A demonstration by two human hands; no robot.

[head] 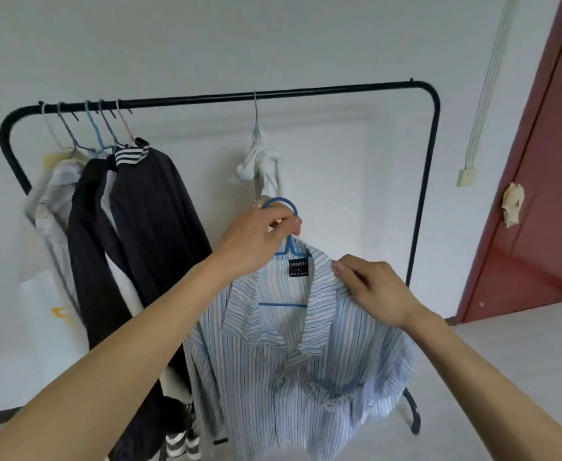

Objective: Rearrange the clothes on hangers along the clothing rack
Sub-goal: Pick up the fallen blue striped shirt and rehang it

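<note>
A light blue striped shirt (293, 354) hangs on a blue hanger (288, 247) that is off the rack, held in front of it. My left hand (256, 237) grips the hanger's hook. My right hand (369, 287) pinches the shirt's collar at its right shoulder. The black clothing rack (306, 92) stands behind, against a white wall. Several garments, light and dark, with a dark jacket (153, 221) outermost, crowd the rail's left end. A knotted white garment (261, 164) hangs alone on a grey hanger near the rail's middle.
A dark red door (539, 181) stands at the right, with a torn patch on it. A white cable duct and socket (466, 177) run down the wall beside it. The rail between the white garment and the right post holds nothing.
</note>
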